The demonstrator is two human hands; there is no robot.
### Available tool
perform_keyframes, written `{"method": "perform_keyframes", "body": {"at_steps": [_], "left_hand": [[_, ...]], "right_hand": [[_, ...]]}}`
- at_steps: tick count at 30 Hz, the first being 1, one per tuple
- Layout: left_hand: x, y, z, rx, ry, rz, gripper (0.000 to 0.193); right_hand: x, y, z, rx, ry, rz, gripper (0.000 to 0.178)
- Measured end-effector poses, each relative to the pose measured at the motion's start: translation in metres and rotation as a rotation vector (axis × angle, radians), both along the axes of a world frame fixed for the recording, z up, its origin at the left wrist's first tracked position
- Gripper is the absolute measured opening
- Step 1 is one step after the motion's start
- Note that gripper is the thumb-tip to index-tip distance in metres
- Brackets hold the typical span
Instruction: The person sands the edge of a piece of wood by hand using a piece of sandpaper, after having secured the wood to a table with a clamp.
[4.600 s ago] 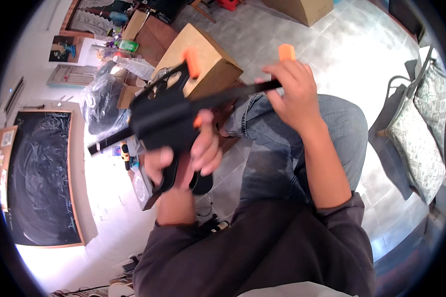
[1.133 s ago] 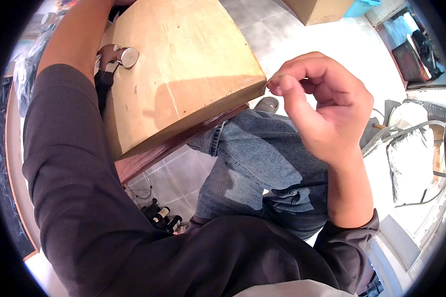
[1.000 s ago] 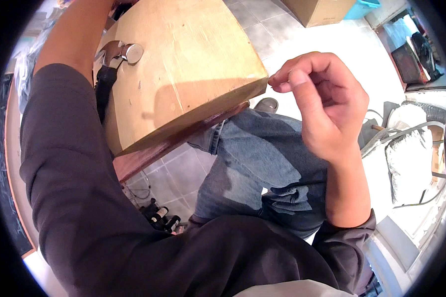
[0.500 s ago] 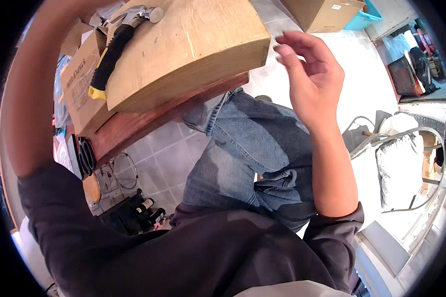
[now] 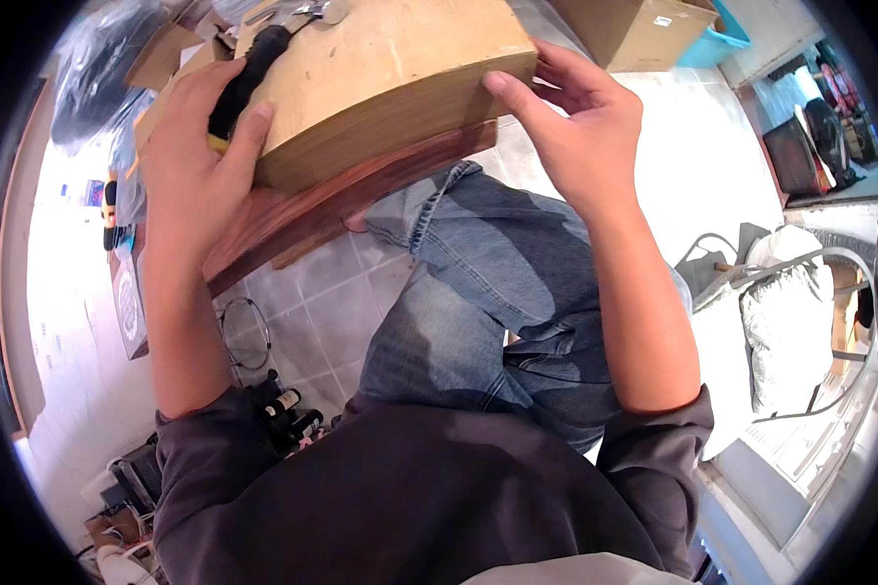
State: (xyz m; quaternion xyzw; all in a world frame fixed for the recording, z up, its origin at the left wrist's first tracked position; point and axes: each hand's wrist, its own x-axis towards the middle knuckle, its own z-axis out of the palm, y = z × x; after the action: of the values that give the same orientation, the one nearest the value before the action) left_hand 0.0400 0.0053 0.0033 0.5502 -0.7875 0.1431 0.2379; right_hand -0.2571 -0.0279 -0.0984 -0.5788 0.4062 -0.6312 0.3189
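A pale wooden box [image 5: 390,107] sits on a reddish-brown wooden surface [image 5: 351,175] at the upper middle. My left hand [image 5: 195,146] is at its left end, thumb against the near corner. My right hand [image 5: 585,127] grips the right end, thumb on the near face and fingers behind the corner. A claw hammer [image 5: 254,73] with a black and yellow handle lies along the box's left edge, beside my left fingers. My left hand partly covers its handle end.
A cardboard box [image 5: 634,29] and a blue bin [image 5: 717,39] stand on the floor at the upper right. Clear plastic wrapping [image 5: 102,73] lies at the upper left. A stuffed white bag [image 5: 785,322] is on the right. Dark bottles [image 5: 283,402] are below, left of my legs.
My left hand has come down from the upper left onto the box's left end. My right hand has moved left and closed on the right corner. The box and hammer appear slightly farther up.
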Motion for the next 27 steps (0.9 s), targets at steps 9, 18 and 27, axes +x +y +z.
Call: {"method": "perform_keyframes", "body": {"at_steps": [9, 18, 27], "left_hand": [[-0.009, 0.006, -0.051, -0.165, 0.331, 0.049, 0.052], [0.076, 0.092, -0.049, -0.360, 0.410, 0.175, 0.038], [0.211, 0.074, -0.028, -0.289, 0.371, 0.458, 0.047]], "right_hand": [[-0.016, 0.001, -0.008, 0.137, 0.052, -0.098, 0.038], [-0.017, 0.000, -0.023, 0.250, 0.122, 0.099, 0.039], [-0.016, 0.013, -0.024, 0.287, 0.193, 0.079, 0.032]]}}
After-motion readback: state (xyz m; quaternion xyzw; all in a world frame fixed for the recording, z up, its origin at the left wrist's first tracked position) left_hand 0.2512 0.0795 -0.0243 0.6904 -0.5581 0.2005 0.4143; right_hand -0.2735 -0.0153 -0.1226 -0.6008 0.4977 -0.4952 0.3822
